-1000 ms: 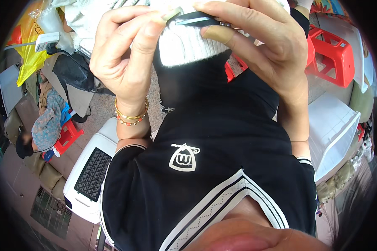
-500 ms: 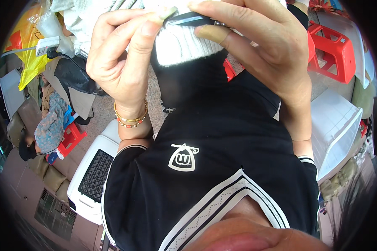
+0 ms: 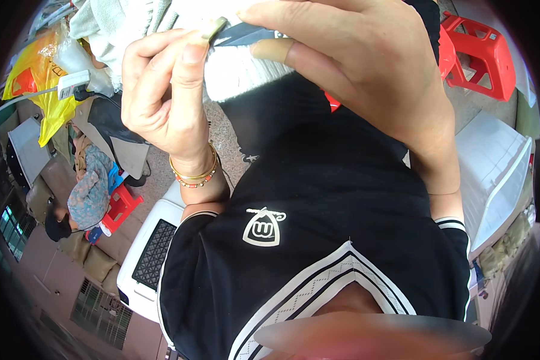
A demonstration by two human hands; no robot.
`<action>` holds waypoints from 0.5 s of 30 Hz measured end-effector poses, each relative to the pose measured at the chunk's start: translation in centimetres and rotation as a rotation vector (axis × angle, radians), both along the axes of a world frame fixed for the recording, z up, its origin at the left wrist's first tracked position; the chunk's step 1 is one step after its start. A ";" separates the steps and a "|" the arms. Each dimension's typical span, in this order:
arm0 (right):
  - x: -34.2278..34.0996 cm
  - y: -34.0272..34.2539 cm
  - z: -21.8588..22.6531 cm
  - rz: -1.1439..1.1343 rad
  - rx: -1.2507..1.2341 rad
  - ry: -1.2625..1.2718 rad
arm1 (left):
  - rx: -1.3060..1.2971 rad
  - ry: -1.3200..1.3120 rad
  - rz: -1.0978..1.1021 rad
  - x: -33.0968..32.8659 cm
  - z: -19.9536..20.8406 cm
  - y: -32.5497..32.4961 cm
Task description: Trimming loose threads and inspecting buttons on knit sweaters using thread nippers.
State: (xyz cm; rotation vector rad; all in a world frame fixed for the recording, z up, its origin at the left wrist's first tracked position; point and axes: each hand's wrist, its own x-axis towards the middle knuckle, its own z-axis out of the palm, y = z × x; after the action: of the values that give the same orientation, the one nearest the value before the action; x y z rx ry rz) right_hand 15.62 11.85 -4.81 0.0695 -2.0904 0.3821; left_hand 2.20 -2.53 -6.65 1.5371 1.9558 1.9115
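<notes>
My left hand (image 3: 168, 90) is closed in a pinch at the upper left. Between its thumb and forefinger is a small flat olive-green piece (image 3: 214, 27), partly covered by the fingertips. My right hand (image 3: 366, 66) grips a dark pointed blade (image 3: 241, 36) with a rivet near the fingers; its handle is hidden in the hand. The blade's tip lies close against the green piece; whether they touch I cannot tell. A tan covering (image 3: 273, 50) wraps the right thumb's end. Beneath both hands lies white ribbed knitwear (image 3: 249, 73), overexposed toward the top.
More pale knitwear (image 3: 111, 27) is heaped at the upper left, beside a yellow plastic bag (image 3: 51, 111) and a white plug adapter (image 3: 73, 83). Red stool (image 3: 483, 57) and whitish bin (image 3: 492, 174) stand right. Lower left is a white case (image 3: 141, 288); beyond it, a seated person (image 3: 93, 186).
My right hand has come leftward, bringing the blade tip nearer the green piece. The left hand's pinch has shifted slightly left. The surroundings have shifted a little in view.
</notes>
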 end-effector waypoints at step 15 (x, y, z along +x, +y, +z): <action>0.8 -0.1 0.7 -0.113 0.126 -0.086 | 0.028 -0.046 0.018 0.0 0.0 0.1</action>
State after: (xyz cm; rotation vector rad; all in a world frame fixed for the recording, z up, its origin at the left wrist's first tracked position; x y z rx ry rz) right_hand 16.38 11.77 -4.09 0.0093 -2.1908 0.1874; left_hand 2.16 -2.45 -6.66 1.4733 1.9387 1.9714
